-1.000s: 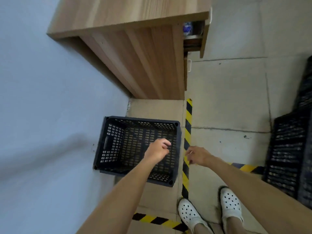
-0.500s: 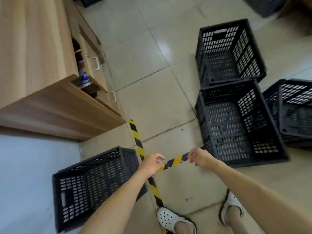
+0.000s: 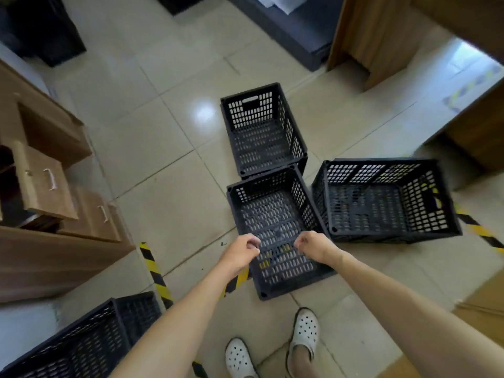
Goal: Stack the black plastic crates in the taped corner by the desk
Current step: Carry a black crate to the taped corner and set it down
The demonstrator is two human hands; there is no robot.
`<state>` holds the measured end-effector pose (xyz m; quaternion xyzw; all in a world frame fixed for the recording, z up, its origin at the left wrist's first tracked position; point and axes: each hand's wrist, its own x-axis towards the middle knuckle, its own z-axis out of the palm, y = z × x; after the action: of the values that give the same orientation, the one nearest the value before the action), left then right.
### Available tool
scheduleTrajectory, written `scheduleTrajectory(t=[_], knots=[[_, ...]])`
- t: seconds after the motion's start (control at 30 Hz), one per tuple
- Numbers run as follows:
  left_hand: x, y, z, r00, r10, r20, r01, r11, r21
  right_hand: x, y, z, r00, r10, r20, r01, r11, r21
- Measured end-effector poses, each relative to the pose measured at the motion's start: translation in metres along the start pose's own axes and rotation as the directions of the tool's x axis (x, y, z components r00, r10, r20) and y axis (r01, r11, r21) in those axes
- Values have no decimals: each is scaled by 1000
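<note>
One black plastic crate (image 3: 81, 345) stands in the corner at the bottom left, inside the yellow-black floor tape (image 3: 155, 274). Three more black crates stand on the tiles ahead: a near one (image 3: 275, 230), a far one (image 3: 261, 129) touching it, and a right one (image 3: 387, 197). My left hand (image 3: 241, 253) and my right hand (image 3: 313, 245) hover side by side over the near crate. Both are loosely curled with nothing in them, and neither touches the crate.
A wooden desk (image 3: 41, 257) with two drawers ajar stands at the left. Another wooden desk (image 3: 463, 110) is at the upper right, with dark furniture (image 3: 297, 31) at the top. More tape (image 3: 480, 230) runs along the right. My white shoes (image 3: 304, 334) are on the tiles below.
My view has swung right from the corner crate to the three loose crates. Both hands have moved from over the tape to above the near crate.
</note>
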<state>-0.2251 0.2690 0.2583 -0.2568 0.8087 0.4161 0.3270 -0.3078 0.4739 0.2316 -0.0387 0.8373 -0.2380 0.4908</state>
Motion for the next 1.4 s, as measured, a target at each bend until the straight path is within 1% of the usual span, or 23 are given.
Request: scheduleTrajectory(t=[0.13,0.2,0.27,0.4,0.5,0.63,0.73,0.8,0.87,0.93,1.07,1.13,1.2,1.33,1.4], knots=[[-4,54,-6,996,70,56,-72,996,43,-31,1,-49,1000,20,-21,-19,1000,10],[-3,76,-15,994,93,55,-97,993,68,-43,-2,-68,1000,13,5,-13,1000,-27],[1,96,-24,992,119,44,-123,987,99,-51,-6,-88,1000,14,2,-14,1000,-19],[17,125,-34,990,134,49,-140,981,133,-49,-3,-120,997,24,-77,-18,997,77],[37,130,-28,994,98,46,-103,985,141,-29,8,-129,993,50,-110,-39,995,97],[80,101,-7,997,-29,70,17,986,164,14,37,-121,991,105,-84,-100,993,60],[123,76,12,990,-135,49,127,982,138,57,61,-112,991,119,-58,-118,993,15],[149,60,24,982,-191,13,189,978,93,89,73,-108,992,118,-51,-120,993,-24],[170,41,35,969,-242,-45,244,969,43,115,79,-104,991,123,-43,-124,992,-14],[186,21,46,948,-306,-91,306,952,-20,141,84,-100,987,153,-48,-152,988,15],[207,-25,66,895,-423,-142,396,899,-186,190,92,-87,982,186,7,-186,976,114],[216,-47,73,860,-493,-129,444,849,-286,214,97,-79,977,211,28,-212,959,189],[225,-70,79,842,-530,-101,463,806,-369,234,100,-69,973,224,44,-229,947,227],[243,-100,87,829,-559,-31,481,740,-470,265,110,-53,970,241,18,-238,943,234],[256,-108,93,832,-555,-2,477,717,-509,277,118,-46,967,256,17,-253,941,223]])
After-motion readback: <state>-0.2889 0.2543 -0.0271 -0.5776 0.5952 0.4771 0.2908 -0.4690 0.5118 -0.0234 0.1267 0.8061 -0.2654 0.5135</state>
